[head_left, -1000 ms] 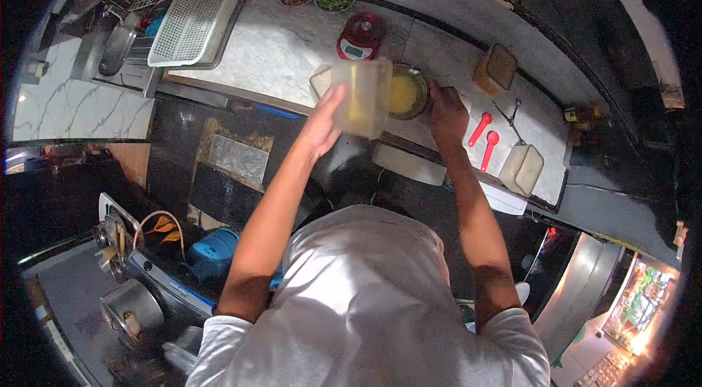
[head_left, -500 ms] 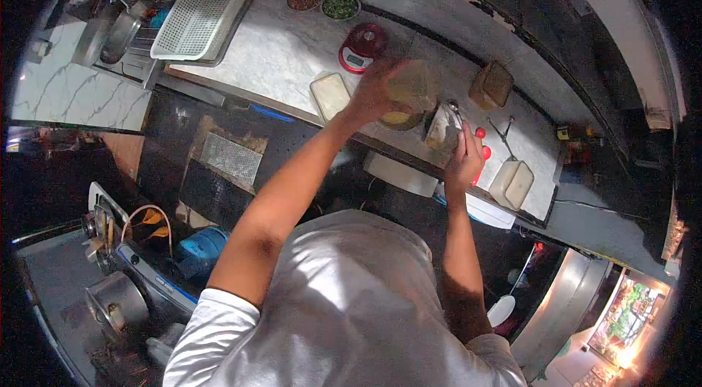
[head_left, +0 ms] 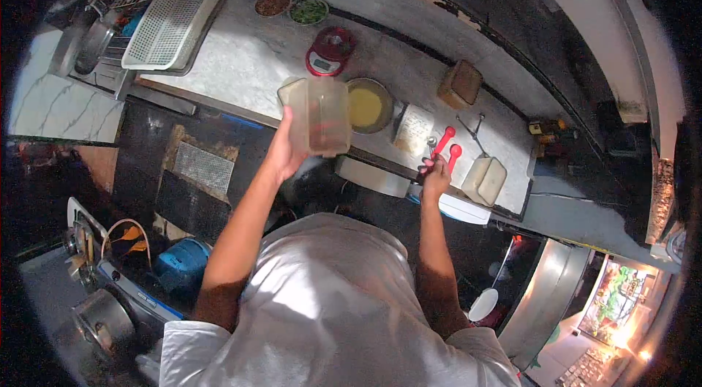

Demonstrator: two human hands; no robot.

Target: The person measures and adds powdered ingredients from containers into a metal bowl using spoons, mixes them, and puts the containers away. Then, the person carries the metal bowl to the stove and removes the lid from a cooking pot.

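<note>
My left hand [head_left: 287,147] grips a clear plastic container [head_left: 327,118], tilted over the counter's front edge. Just right of the container is a metal bowl [head_left: 369,105] with yellow liquid in it. My right hand [head_left: 436,176] is closed around a small metal spoon [head_left: 432,143], beside two red measuring spoons [head_left: 447,135]. A sheet with writing [head_left: 414,129] lies between the bowl and the spoons. Behind the held container stands a red kitchen scale [head_left: 329,52]. Another container [head_left: 291,92] is partly hidden behind the held one.
A white perforated basket [head_left: 172,25] is at the back left. Two small bowls, one brown-filled [head_left: 273,4] and one green-filled [head_left: 308,11], stand by the wall. Further right are a filled container [head_left: 460,84], black tongs [head_left: 472,136] and an empty container [head_left: 485,181].
My left hand has drawn the container back from over the bowl, toward the left. My right hand with the metal spoon has moved down from the sheet, toward the counter's front edge.
</note>
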